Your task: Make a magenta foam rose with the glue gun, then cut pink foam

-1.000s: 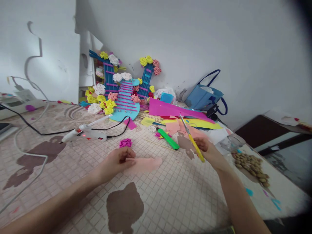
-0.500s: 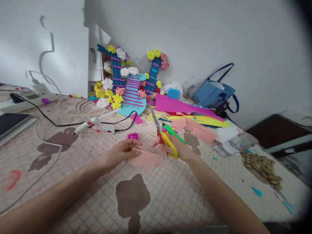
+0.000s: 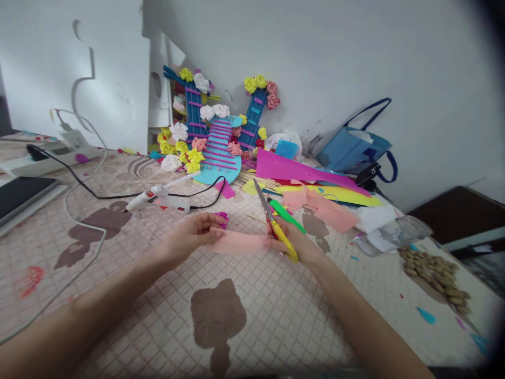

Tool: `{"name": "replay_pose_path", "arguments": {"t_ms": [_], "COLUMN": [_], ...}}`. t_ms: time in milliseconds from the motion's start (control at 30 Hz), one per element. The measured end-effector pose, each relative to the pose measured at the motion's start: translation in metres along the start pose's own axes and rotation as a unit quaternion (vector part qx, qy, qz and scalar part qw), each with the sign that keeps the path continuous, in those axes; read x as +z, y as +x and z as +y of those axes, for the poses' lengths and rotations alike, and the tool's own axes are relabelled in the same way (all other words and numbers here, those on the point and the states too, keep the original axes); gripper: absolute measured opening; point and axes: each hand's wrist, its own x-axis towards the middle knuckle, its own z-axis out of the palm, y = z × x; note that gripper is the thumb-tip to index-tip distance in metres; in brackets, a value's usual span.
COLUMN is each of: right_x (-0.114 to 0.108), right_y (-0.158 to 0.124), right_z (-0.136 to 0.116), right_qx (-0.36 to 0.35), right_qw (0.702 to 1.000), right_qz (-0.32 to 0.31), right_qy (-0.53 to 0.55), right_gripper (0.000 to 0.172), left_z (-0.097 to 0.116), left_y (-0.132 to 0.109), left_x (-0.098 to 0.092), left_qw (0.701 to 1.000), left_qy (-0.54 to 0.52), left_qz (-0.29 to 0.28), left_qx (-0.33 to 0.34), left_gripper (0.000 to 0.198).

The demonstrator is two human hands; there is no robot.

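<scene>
My left hand (image 3: 194, 233) pinches the left end of a pink paper strip (image 3: 241, 243) held just above the table. At the strip's right end my right hand (image 3: 294, 243) grips yellow-handled scissors (image 3: 275, 220), blades pointing up and away, and its fingers also touch the strip. Just behind my left fingers lies a small magenta paper flower (image 3: 223, 216).
A white glue gun (image 3: 158, 200) with a black cord lies to the left. A green marker (image 3: 287, 216), coloured paper sheets (image 3: 311, 176), blue flower-decorated stands (image 3: 215, 137), a blue bag (image 3: 355, 150), a glass (image 3: 398, 231) and a heap of nuts (image 3: 434, 268) crowd the back and right.
My right hand carried the scissors from the right over to the pink strip and now touches its right end. The strip has lifted off the table between both hands.
</scene>
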Motion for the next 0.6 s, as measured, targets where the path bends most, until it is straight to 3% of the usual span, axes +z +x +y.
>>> {"name": "replay_pose_path", "arguments": {"t_ms": [233,400,500,600], "right_x": [-0.003,0.001,0.008,0.017], "right_y": [0.000,-0.001,-0.004,-0.006], "right_z": [0.013,0.012,0.006,0.002], "right_qx": [0.035,0.046,0.043,0.047], "right_qw": [0.998,0.994,0.990,0.985], "right_qz": [0.009,-0.017,-0.046,-0.093], "right_qy": [0.055,0.093,0.126,0.138], "right_gripper": [0.038,0.038,0.037,0.036], "left_z": [0.001,0.004,0.007,0.006], "left_y": [0.000,-0.002,-0.004,-0.005], "left_x": [0.004,0.005,0.004,0.006], "left_qw": [0.997,0.994,0.997,0.984], "left_qy": [-0.051,-0.072,0.004,0.069], "left_qz": [0.015,0.018,-0.035,-0.148], "left_qx": [-0.048,-0.075,-0.075,-0.067], "left_gripper": [0.030,0.046,0.049,0.040]}}
